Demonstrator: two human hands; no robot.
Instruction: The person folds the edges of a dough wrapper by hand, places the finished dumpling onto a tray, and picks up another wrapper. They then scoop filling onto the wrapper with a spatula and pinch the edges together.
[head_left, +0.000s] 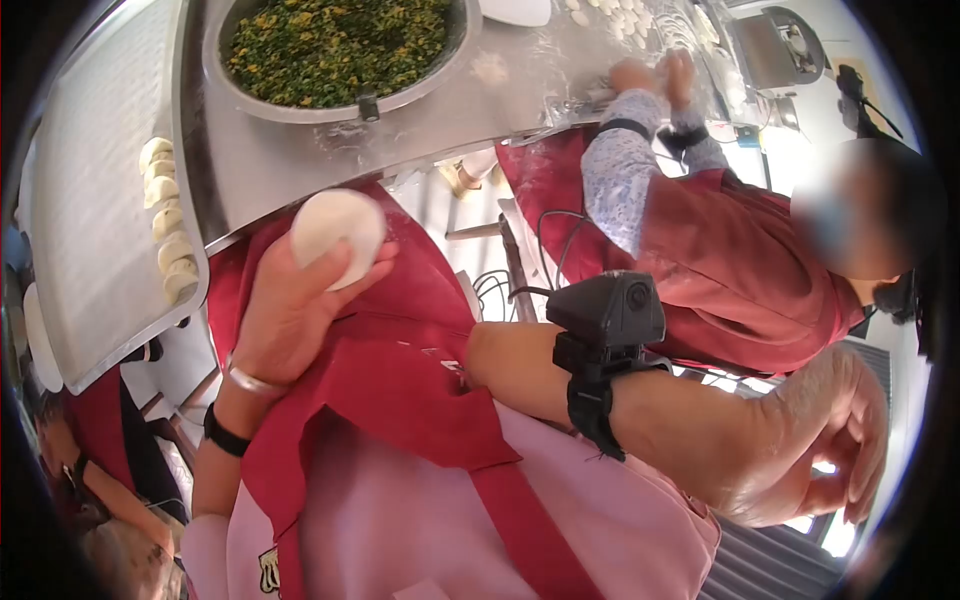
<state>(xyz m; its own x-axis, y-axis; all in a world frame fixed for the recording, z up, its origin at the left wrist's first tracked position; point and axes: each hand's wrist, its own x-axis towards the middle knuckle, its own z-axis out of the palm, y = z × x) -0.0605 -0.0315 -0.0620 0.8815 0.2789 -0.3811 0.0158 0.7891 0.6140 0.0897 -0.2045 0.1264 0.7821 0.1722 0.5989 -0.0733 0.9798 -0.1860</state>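
Observation:
My left hand (300, 310) holds a round, pale dough wrapper (338, 225) in front of my red apron, its thumb lying over the wrapper's lower part. The wrapper is flat, and nothing shows on its visible face. Out at the far right, my right hand (825, 435) is raised away from the table. Its fingers bend loosely, with a gap of light between them, and I see nothing in it. Beyond the left hand, a metal bowl (290, 113) of chopped green and yellow filling (340, 50) rests on the table.
A metal tray (100, 190) at the left carries a row of folded dumplings (168, 220) along its right side. A co-worker in red (720, 270) works at the floured metal table (500, 95), near small dough pieces (620, 18). Another person's arm (125, 500) shows lower left.

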